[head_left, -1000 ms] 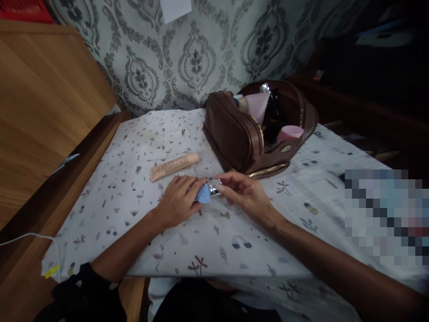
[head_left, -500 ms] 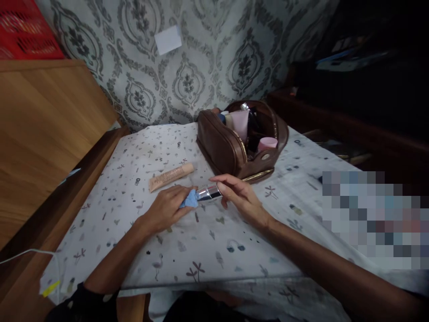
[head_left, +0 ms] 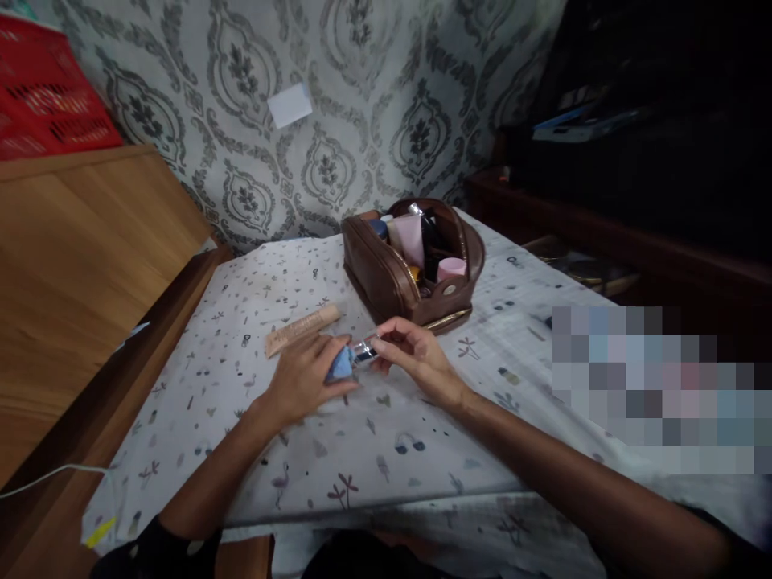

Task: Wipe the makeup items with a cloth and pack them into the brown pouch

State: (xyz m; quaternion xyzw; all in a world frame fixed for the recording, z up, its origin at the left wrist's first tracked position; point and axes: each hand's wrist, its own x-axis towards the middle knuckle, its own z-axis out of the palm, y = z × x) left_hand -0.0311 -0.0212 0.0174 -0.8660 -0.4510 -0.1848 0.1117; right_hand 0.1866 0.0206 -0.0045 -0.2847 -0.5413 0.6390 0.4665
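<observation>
Silver cylinder (head_left: 365, 348) held over the patterned tablecloth (head_left: 355, 434). Right end pinched between thumb and fingers of the right hand (head_left: 419, 362). At the left end, a crumpled blue cloth (head_left: 341, 365), clamped in the left hand (head_left: 301, 376), fingers over the top and thumb on the near side. Amount of cylinder inside the cloth impossible to tell. Just beyond the left knuckles, a beige tube (head_left: 301, 330) lying flat, cap end toward the right; contact with the hand unclear. Beyond the grip and to its right, an open brown bag (head_left: 377, 273), with a pink tube (head_left: 408, 240) and a round pink container (head_left: 451, 268) among its contents. Well left of the grip, a red basket (head_left: 54, 88).
</observation>
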